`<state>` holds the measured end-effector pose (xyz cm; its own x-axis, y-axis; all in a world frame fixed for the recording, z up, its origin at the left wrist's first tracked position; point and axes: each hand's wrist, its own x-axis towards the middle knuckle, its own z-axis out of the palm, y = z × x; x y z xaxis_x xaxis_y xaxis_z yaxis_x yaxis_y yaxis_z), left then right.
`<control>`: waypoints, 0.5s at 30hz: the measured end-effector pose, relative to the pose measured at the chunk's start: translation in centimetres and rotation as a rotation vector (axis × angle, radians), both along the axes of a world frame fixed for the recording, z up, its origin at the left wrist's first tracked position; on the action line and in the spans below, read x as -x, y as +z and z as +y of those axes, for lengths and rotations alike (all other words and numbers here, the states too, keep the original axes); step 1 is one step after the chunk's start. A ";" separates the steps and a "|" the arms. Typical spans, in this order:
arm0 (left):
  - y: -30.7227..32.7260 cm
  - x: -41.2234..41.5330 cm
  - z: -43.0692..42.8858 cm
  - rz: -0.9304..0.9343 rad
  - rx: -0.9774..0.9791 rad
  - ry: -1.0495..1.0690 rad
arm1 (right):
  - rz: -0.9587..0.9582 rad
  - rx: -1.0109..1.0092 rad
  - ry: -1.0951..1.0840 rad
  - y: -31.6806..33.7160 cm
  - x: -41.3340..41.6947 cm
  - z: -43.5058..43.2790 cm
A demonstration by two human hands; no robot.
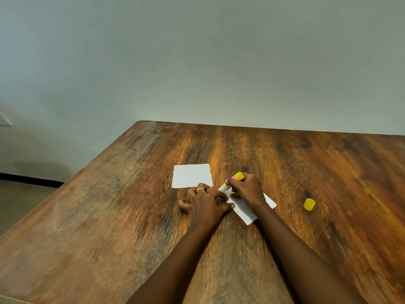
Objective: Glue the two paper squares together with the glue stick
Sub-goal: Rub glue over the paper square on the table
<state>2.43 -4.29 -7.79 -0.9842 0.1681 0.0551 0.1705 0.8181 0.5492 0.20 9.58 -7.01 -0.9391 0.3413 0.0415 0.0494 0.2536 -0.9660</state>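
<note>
Right hand (246, 188) is closed around the glue stick (233, 182), tip down on the near paper square (245, 209) on the bench (131, 216). Left hand (205, 202) holds nothing, fingers spread, pinning that square's left edge. Second paper square (191, 175) lies just beyond the left hand, yellow cap (309, 204) well off to the right

Soft, even, rather dim light with faint shadows; wide-angle bending at the edges, and the near bench (92, 249) blurs.

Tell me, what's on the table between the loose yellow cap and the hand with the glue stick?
Mostly bare wood. In the head view, only a corner of the paper square under the right hand sticks out toward the yellow cap.
</note>
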 end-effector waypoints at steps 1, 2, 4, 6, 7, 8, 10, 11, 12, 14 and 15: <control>-0.1 0.1 0.0 -0.003 0.017 -0.006 | 0.000 -0.007 0.000 0.0 0.0 0.0; -0.2 0.1 0.0 -0.002 0.031 -0.007 | -0.001 -0.015 0.002 0.0 0.0 0.0; -0.3 0.2 0.1 0.007 0.033 0.003 | -0.002 -0.019 0.005 0.0 0.0 0.0; -0.3 0.2 0.1 0.005 0.016 0.013 | 0.001 -0.024 0.003 0.1 0.0 0.0; -0.3 0.2 0.1 0.001 0.013 0.019 | 0.006 -0.033 -0.001 0.2 0.0 0.1; -0.3 0.2 0.0 -0.004 0.012 0.023 | 0.012 -0.044 -0.007 0.3 -0.1 0.1; -0.3 0.3 0.0 -0.013 0.011 0.022 | 0.020 -0.062 -0.017 0.4 -0.2 0.2; -0.3 0.3 0.0 -0.017 0.008 0.019 | 0.024 -0.064 -0.020 0.5 -0.3 0.3; -0.3 0.3 0.0 -0.023 0.006 0.013 | 0.029 -0.061 -0.022 0.5 -0.3 0.4; -0.2 0.3 0.0 -0.030 0.018 -0.001 | 0.038 -0.059 -0.026 0.6 -0.4 0.6; -0.2 0.3 0.0 -0.029 0.024 -0.001 | 0.040 -0.064 -0.031 0.6 -0.4 0.7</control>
